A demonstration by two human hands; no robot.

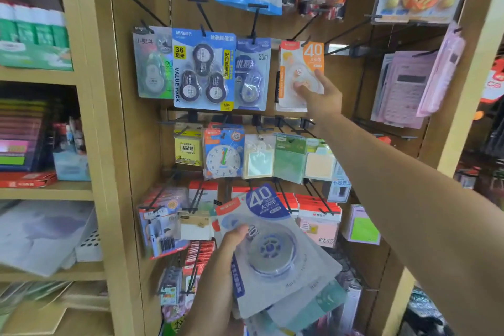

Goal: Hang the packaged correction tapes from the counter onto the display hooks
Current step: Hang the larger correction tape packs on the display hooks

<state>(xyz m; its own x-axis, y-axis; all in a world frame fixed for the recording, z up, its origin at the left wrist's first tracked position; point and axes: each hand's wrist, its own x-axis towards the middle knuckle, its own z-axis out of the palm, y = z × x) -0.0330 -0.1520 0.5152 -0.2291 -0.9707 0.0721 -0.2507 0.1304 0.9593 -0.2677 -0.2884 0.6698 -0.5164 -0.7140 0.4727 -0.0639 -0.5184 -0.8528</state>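
So the right hand [317, 94] is up at the top row of the display, thumb and fingers pinched on an orange-and-white correction tape pack [300, 73] marked 40. That pack sits at the right end of the row, just beside a blue 30m pack [252, 73], with its top edge up by a black hook [302, 30]. Can't tell if the hole is actually on the hook.

Lower down, the left hand [222, 259] is closed on a fanned stack of packs [278, 256], thumb across the front. The top one is grey with a blue 40 label and a round clear blister, tilted to the right. A teal pack peeks out underneath.

Left of the blue pack hangs a big three-tape value pack [203, 71]. Sticky notes [188, 148] and a toy clock [223, 155] hang in the row below.
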